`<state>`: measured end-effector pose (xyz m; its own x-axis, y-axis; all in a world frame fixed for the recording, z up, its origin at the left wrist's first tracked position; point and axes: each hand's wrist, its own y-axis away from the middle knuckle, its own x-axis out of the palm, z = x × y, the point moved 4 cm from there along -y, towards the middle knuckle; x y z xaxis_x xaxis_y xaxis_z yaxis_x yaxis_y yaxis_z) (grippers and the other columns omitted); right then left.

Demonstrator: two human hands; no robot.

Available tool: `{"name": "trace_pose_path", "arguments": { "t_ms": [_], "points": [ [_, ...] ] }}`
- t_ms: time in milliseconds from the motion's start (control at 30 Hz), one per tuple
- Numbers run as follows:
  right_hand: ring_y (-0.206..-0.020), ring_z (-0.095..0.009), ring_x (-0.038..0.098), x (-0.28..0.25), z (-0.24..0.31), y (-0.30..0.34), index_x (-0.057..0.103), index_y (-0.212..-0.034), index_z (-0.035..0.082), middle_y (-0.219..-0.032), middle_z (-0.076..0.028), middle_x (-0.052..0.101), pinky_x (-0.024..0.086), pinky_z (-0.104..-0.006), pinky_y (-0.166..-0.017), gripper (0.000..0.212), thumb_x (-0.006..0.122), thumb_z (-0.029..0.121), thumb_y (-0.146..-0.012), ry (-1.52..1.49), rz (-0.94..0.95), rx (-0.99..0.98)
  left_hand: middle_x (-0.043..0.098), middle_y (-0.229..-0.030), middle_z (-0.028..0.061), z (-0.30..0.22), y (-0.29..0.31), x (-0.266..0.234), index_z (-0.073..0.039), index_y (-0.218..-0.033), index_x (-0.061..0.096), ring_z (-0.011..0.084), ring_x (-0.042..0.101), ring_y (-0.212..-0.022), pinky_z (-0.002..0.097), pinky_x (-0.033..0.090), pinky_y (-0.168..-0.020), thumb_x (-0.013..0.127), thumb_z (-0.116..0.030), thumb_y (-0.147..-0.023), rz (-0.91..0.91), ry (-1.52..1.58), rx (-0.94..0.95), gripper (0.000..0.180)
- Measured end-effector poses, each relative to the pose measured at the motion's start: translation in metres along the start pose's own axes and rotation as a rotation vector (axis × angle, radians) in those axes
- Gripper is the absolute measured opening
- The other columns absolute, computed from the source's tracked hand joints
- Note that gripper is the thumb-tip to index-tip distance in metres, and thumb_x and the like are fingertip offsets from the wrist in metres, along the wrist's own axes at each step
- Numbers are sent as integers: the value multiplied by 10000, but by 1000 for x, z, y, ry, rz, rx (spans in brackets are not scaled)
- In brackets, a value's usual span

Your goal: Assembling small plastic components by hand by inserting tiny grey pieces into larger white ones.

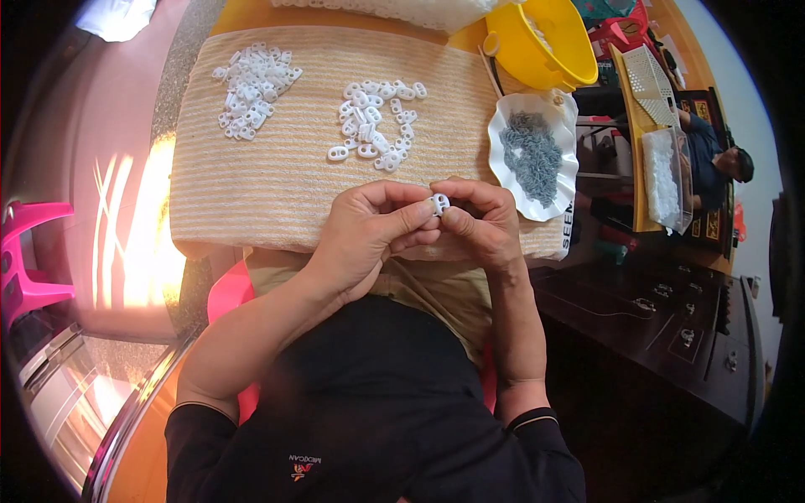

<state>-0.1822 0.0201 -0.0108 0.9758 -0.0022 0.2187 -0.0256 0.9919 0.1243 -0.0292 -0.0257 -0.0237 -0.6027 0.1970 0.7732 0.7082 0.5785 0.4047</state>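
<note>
Between both hands, just over the table's near edge, is a small white plastic cord lock (440, 204) with two holes. My left hand (369, 220) pinches it from the left, thumb and forefinger closed. On its right side, the thumb and forefinger of my right hand (482, 220) are closed on it too. Beyond the hands lies a loose cluster of white two-hole cord lock pieces (366, 117). A denser heap of small white plastic pieces (256, 88) sits farther left. To the right, a white wavy-rimmed dish (496, 151) holds a mound of small grey springs (532, 159).
A striped beige towel (251, 184) covers the table. At the back right stands a yellow basin (579, 50) beside a white bag (394, 10). A pink stool (38, 289) is at far left. Another person (721, 163) sits at right near a clear tray of white pieces (667, 180).
</note>
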Motion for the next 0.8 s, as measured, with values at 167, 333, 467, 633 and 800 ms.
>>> {"name": "trace_pose_path", "arguments": {
  "t_ms": [167,333,467,633,800],
  "points": [
    [-914,-118,619,2,-1,1,591,-1141,-44,-1007,-63,635,512,-243,-814,278,622,2,-869,-16,13,-57,656,-883,80,1,1,3,7,-977,617,124,640,-756,233,552,-695,641,-47,-868,2,15,-8,124],
    [-905,-118,624,2,-3,2,589,-1149,-40,-1008,-65,650,512,-237,-802,283,622,10,-873,-74,-2,-41,650,-919,84,3,-1,1,-6,-1020,596,138,652,-796,254,580,-725,620,-45,-878,39,34,-9,149],
    [-888,-116,619,3,-3,1,597,-1141,-38,-1010,-68,637,507,-232,-797,277,626,16,-871,-57,-19,-72,644,-927,83,1,-2,3,-16,-1025,575,139,650,-811,254,580,-727,616,-43,-881,67,53,-16,152],
    [-937,-136,542,9,1,0,628,-1100,-12,-1072,-82,539,438,-244,-843,270,666,92,-854,-71,-7,-186,641,-910,76,-2,-1,6,-30,-976,547,133,650,-787,234,577,-721,624,-54,-879,130,51,-41,126],
    [-977,-155,517,15,5,1,633,-1087,-10,-1087,-96,523,432,-252,-845,267,673,106,-850,-105,3,-183,636,-864,58,-7,3,8,-41,-913,552,116,635,-763,223,560,-689,647,-77,-870,175,15,-20,110]
  ]
}}
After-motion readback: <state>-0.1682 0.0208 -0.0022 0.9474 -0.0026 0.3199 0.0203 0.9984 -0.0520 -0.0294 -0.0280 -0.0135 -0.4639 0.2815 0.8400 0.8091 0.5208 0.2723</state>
